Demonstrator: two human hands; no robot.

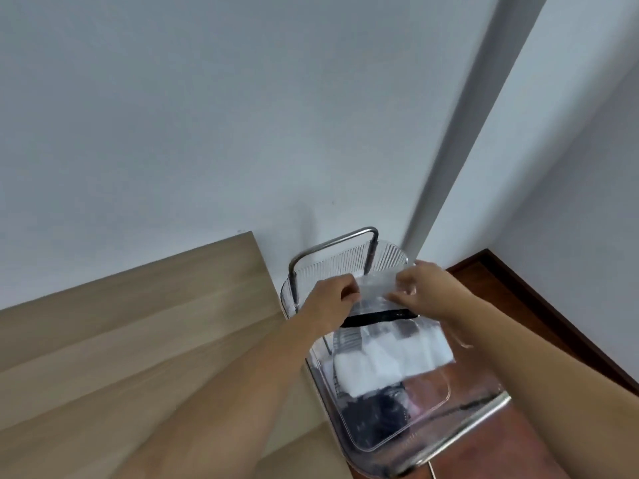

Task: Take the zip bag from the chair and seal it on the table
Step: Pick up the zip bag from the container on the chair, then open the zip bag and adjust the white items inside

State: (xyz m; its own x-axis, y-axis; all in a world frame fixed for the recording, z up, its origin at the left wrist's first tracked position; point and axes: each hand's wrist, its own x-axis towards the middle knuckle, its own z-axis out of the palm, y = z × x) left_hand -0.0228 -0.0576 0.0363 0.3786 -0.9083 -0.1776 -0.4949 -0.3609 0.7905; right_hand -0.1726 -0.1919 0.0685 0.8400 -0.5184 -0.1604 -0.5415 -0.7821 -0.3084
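A clear zip bag (380, 344) with a black strip across it and white contents hangs over the transparent chair (408, 430). My left hand (333, 295) pinches the bag's top edge on the left. My right hand (423, 285) pinches the same edge on the right. Both hands hold the bag just above the chair's seat, in front of its ribbed backrest. The wooden table (121, 340) lies to the left of the chair, touching the wall.
The chair has a metal tube frame (332, 245) behind its backrest. White walls meet in a corner behind the chair. Dark red-brown floor (539, 326) with a dark skirting board runs along the right.
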